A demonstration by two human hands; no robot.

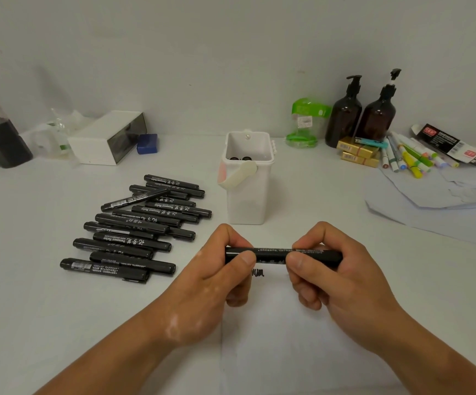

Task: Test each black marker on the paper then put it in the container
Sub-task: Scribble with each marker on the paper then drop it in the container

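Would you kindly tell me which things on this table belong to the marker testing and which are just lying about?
In use: black marker, held by left hand and right hand; pile of markers; paper with a scribble; white container.
Lying about: pump bottles; coloured pens; gold boxes; green jar; white box.

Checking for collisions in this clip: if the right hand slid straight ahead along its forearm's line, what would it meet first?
Probably the white container, standing just beyond the right hand and the marker it grips, though depth is hard to judge.
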